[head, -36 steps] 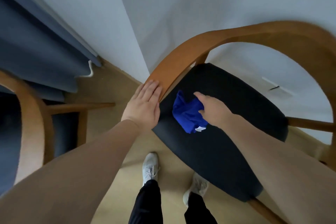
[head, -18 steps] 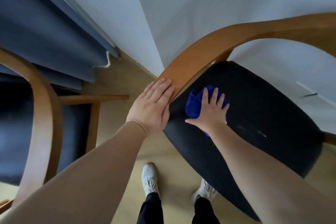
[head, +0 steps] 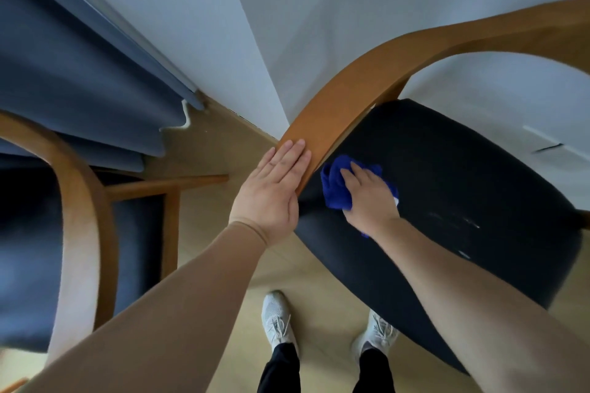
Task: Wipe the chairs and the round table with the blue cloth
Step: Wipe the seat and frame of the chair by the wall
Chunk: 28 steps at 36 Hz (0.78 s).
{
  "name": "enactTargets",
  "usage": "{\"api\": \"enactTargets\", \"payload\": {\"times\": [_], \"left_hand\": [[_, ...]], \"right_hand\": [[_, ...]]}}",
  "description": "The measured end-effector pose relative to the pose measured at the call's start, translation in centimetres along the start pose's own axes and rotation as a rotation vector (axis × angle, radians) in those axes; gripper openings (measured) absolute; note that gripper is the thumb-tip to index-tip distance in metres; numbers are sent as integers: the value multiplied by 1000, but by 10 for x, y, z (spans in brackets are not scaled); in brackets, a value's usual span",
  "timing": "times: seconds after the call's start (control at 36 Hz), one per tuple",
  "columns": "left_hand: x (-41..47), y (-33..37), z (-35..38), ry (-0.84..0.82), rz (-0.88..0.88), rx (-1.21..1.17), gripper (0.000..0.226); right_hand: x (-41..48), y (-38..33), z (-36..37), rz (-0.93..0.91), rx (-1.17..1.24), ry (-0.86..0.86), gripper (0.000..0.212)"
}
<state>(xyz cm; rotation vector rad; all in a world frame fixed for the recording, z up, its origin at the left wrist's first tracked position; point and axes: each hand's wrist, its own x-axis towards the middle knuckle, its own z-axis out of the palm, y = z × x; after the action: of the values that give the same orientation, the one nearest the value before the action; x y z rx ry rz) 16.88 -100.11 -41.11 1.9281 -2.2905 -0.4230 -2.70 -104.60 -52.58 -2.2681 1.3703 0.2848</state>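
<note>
A chair with a curved wooden backrest (head: pixel 344 99) and a black padded seat (head: pixel 453 175) stands in front of me at the right. The blue cloth (head: pixel 333 188) lies bunched on the seat's left part, close under the backrest. My right hand (head: pixel 370 198) presses flat on top of the cloth, fingers spread. My left hand (head: pixel 271 188) rests flat on the lower end of the wooden backrest, fingers together. Pale smear marks (head: pixel 456 220) show on the seat to the right of the cloth. The round table is out of view.
A second wooden chair (head: pixel 86 226) with a dark blue seat stands at the left. Dark blue curtains (head: pixel 73 80) hang behind it along a white wall (head: pixel 319 9). The floor (head: pixel 217 150) is light wood, and my white shoes (head: pixel 276 319) stand just below the black seat.
My right hand has gone from pinching the cloth to pressing it flat, and has slid it left toward the backrest. My left hand stays on the wooden backrest.
</note>
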Motion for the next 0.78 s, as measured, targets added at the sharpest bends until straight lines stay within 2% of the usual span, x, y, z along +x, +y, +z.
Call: {"api": "enactTargets", "payload": {"times": [0.06, 0.17, 0.28, 0.5, 0.78], "left_hand": [[0, 0, 1, -1, 2, -9, 56], [0, -2, 2, -6, -2, -11, 56], [1, -3, 1, -21, -14, -5, 57], [0, -3, 1, -17, -9, -16, 56], [-3, -2, -1, -27, -4, 2, 58]], "right_hand": [[21, -3, -10, -16, -12, 43, 74], [51, -21, -7, -36, -160, -114, 78], [54, -16, 6, -33, -191, -147, 88], [32, -35, 11, -59, -190, -156, 76], [-61, -56, 63, -352, -253, -286, 70]]}}
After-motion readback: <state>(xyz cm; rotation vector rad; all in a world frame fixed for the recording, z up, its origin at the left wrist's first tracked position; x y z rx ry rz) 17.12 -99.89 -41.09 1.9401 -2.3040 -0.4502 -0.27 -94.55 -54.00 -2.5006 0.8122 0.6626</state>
